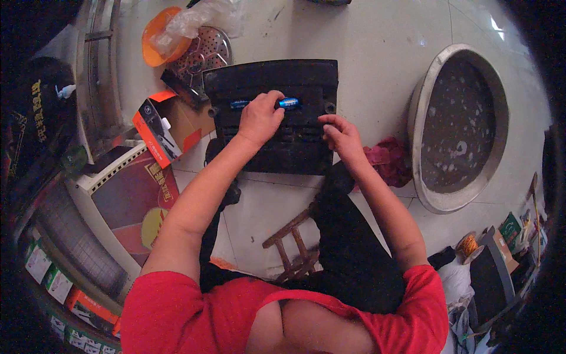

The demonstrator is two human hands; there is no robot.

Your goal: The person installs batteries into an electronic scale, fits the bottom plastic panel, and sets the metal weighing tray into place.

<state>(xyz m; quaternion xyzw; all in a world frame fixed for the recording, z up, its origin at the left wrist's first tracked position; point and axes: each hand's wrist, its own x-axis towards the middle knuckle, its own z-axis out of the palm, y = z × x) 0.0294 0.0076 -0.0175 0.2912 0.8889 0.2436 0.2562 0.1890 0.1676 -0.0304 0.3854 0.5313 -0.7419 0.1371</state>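
Observation:
A black plastic panel [271, 76] with ridges and a recessed slot lies across my lap and knees. My left hand [262, 118] reaches over its middle, thumb and finger closed at the end of a blue cylindrical battery [289, 103]. Another blue piece [239, 104] shows just left of that hand; whether it is a second battery I cannot tell. At the panel's right edge is my right hand [345, 137], its fingers curled and drawn together. Anything between those fingertips is hidden or too small to make out.
To the right stands a large metal basin [420, 135] of murky water, with a dark pink cloth [390, 162] beside it. An open orange-and-black box [159, 130] sits at the left, near an orange bowl [154, 35] and a perforated metal disc [206, 50]. A small wooden stool [295, 245] is below.

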